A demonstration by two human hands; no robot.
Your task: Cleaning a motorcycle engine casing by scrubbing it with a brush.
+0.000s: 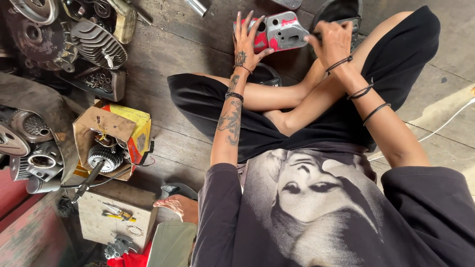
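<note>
I sit cross-legged on a worn wooden floor in black shorts and a printed dark shirt. My left hand (246, 42) rests with fingers spread on the left end of a red and grey metal bracket plate (280, 30) with several holes. My right hand (330, 42) is curled at the plate's right end, fingers closed against its edge. Whether it also holds a small tool there is hidden. Black bands circle both wrists.
At left lie finned engine cylinders (98, 43), casings and an open cardboard box (111, 141) holding a gear part. A wooden block (116, 215) carries small tools. Another person's bare foot (177, 206) sits near it. A white cable (445, 123) runs at right.
</note>
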